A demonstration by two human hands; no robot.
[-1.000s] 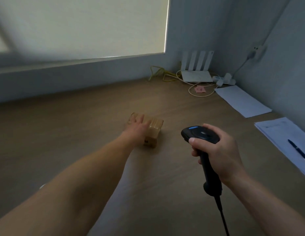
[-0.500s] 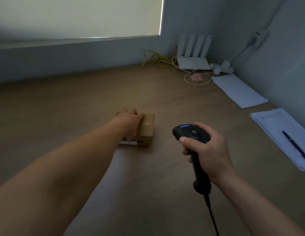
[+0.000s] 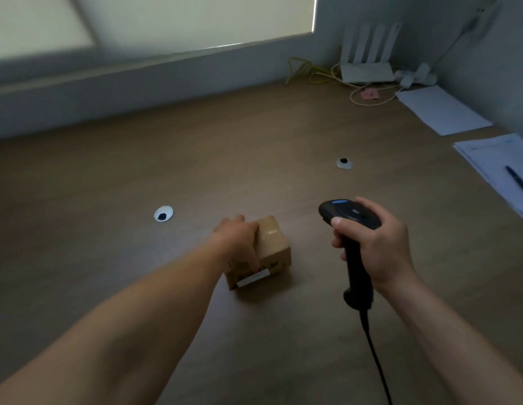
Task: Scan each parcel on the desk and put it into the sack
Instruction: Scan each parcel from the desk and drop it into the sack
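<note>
Parcel [image 3: 273, 244] sat on the bench [image 3: 254, 159] in the left hand [image 3: 239, 238], fingers [image 3: 236, 222] curled over its top, thumb by the near-face label [image 3: 253, 278]. Scanner [image 3: 349, 214], gripped in the right hand [image 3: 377, 247], hung just right, aimed beyond it.

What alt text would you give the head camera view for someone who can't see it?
A person's left hand grips a small cardboard parcel on a brown desk, while the right hand holds a black barcode scanner to its right. Papers with a pen lie at the right edge, and a white router sits in the far corner.
</note>
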